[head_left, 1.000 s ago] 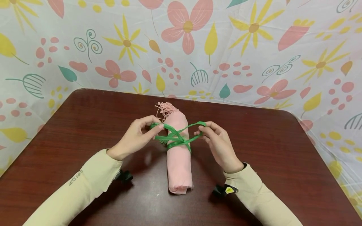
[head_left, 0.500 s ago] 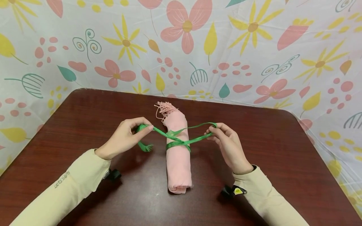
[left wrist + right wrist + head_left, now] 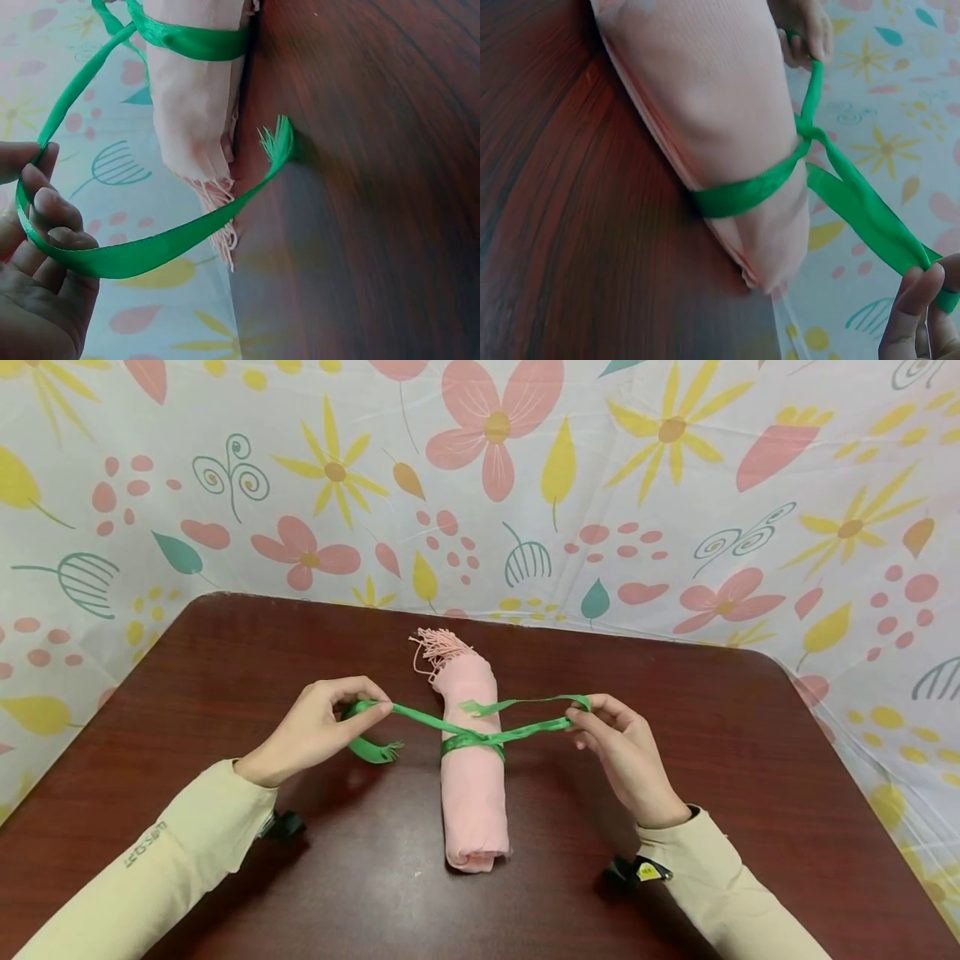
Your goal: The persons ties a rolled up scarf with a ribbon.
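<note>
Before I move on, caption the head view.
Left hand and right hand pinch a green ribbon wrapped around a pink cloth roll.

Hand (image 3: pixel 37 304) pinches green ribbon (image 3: pixel 142 259) wrapped round pink roll (image 3: pixel 196 112).

The table (image 3: pixel 750 752) has a dark red-brown top with wood grain, a little shiny, and its far corners are rounded. Directly on it, around the middle, lies a pink cloth roll (image 3: pixel 476 814), with its length going from near to far. At the far end of the roll, toward the left, there is a loose fringe (image 3: pixel 442 646). A green ribbon (image 3: pixel 456 743) crosses the roll and goes down both its sides to the table.
</note>
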The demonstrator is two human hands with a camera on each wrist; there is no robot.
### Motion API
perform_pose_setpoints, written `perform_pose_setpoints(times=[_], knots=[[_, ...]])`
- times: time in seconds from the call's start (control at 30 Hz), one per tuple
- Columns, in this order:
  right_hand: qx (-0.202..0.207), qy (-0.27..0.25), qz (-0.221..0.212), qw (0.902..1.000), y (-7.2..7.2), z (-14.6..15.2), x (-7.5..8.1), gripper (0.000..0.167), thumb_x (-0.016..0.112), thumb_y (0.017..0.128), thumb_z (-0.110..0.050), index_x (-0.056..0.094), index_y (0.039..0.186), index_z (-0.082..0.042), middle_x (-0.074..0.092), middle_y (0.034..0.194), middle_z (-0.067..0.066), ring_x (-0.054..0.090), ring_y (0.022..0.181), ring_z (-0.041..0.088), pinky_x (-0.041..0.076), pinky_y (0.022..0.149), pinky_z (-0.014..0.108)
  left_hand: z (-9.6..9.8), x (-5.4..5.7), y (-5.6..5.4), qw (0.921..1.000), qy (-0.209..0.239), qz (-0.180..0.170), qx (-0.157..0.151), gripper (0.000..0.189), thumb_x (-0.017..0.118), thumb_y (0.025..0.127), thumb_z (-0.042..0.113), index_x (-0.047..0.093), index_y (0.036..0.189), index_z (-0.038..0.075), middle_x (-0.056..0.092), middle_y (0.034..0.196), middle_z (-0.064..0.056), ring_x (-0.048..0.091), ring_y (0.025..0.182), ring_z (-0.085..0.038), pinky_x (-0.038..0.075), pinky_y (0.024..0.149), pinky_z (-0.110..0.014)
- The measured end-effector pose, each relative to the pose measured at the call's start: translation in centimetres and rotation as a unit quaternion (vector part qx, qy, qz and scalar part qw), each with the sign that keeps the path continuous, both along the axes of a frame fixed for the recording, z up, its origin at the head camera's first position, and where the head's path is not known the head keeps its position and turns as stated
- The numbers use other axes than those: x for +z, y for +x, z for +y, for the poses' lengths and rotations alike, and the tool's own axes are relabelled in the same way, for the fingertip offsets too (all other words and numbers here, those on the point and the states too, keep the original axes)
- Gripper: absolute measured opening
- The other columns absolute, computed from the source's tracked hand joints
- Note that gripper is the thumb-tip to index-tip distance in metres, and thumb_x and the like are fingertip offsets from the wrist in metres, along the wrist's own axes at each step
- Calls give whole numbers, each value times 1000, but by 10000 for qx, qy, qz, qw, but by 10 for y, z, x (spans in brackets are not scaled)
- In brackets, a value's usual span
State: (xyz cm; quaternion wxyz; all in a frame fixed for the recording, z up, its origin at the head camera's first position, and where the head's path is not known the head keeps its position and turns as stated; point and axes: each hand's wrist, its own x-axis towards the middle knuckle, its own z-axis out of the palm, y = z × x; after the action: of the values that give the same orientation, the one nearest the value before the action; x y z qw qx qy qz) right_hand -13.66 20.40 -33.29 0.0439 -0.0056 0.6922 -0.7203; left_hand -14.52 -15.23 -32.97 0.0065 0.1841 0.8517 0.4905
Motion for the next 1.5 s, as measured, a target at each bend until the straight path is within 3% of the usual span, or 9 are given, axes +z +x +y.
perform_pose_setpoints(times=[0.3, 0.53, 0.93, 1.23, 1.5], knots=[[-134, 195, 76, 9997, 0, 16, -7, 10, 68, 89, -13, 62, 96, -8, 62, 86, -5, 60, 76, 10, 51, 68, 24, -10, -5, 3, 9992, -346, -40, -186, 6, 66, 91, 29, 69, 91, 24, 69, 85, -2, 50, 62, -15, 40, 57, -25], [-121, 525, 18, 9985, 1, 26, -13, 12, 68, 89, -13, 63, 97, -6, 68, 91, -6, 62, 79, 7, 52, 69, 24, -16, -10, 5, 9977, -543, 120, -382, 7, 66, 92, 27, 69, 91, 20, 68, 86, -1, 57, 74, -10, 43, 61, -24], [-249, 1230, -204, 9919, 0, 37, -22, 13, 70, 88, -15, 64, 96, -8, 71, 88, -11, 66, 81, 8, 54, 72, 26, -26, -14, 7, 9946, -753, 323, -643, 2, 67, 91, 18, 68, 90, 19, 68, 85, 2, 56, 73, -7, 44, 61, -24], [-312, 1159, -399, 9920, 3, 43, -26, 18, 72, 87, -15, 63, 99, -4, 72, 85, -10, 67, 77, 8, 54, 70, 24, -29, -17, 8, 9934, -857, 361, -673, 6, 68, 89, 17, 67, 88, 22, 65, 79, 5, 54, 68, -7, 42, 57, -23], [-232, 1309, -706, 9886, 3, 48, -26, 24, 69, 89, -15, 57, 106, -1, 71, 82, -9, 66, 77, 5, 53, 70, 23, -32, -19, 6, 9909, -1013, 482, -746, 11, 69, 87, 11, 66, 83, 21, 65, 78, 5, 56, 71, -5, 45, 63, -23]])
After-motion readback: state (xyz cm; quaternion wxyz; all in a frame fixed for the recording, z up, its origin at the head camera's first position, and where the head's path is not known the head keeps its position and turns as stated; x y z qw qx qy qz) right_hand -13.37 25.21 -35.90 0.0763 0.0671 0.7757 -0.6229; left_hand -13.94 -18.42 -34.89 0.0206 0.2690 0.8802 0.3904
